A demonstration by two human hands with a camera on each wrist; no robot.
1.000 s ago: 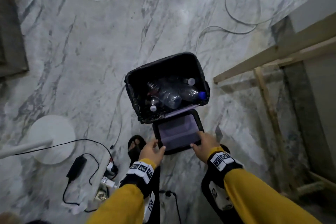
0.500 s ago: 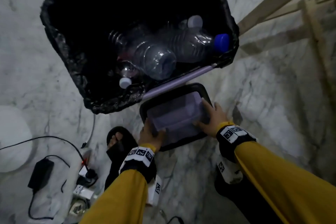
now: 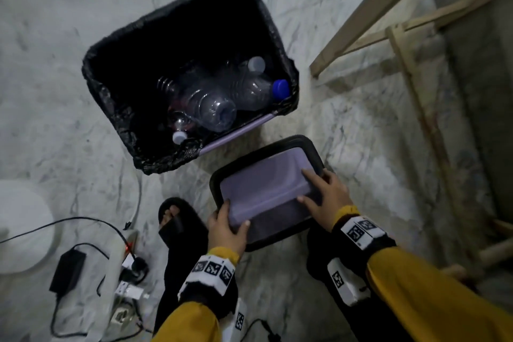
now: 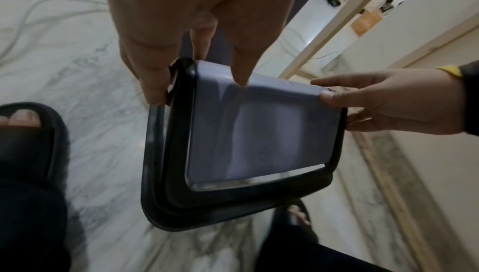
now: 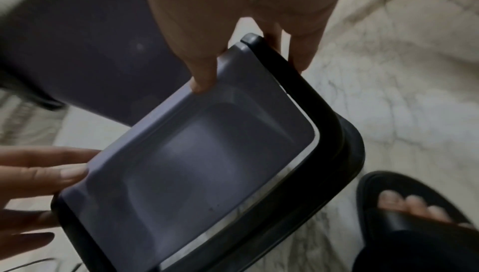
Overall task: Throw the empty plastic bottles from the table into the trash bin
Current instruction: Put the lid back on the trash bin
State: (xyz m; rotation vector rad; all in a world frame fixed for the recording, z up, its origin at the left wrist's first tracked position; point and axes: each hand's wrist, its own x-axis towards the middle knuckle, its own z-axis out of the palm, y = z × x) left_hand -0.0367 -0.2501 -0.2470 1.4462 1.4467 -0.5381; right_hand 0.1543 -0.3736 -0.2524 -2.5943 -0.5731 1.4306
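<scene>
The trash bin (image 3: 111,97) stands uncovered on the marble floor, lined with a black bag. Several clear empty bottles (image 3: 216,111) lie inside, one with a blue cap (image 3: 281,88). Below and right of it both hands hold the bin lid (image 3: 266,191), a black frame with a lavender flap. My left hand (image 3: 226,226) grips its near left edge, thumb on the flap. My right hand (image 3: 324,197) grips the right edge. The left wrist view shows the lid (image 4: 259,133) held off the floor, and the right wrist view shows the lid (image 5: 207,163) tilted.
A power strip (image 3: 122,258) with plugs, a black adapter (image 3: 68,269) and cables lie at the lower left, beside a white round base (image 3: 25,228). A wooden frame (image 3: 388,3) stands at the right. A sandalled foot (image 3: 177,219) is just left of the lid.
Both hands reached the lid on the floor, took hold of it and lifted it. The head camera dropped closer to the bin.
</scene>
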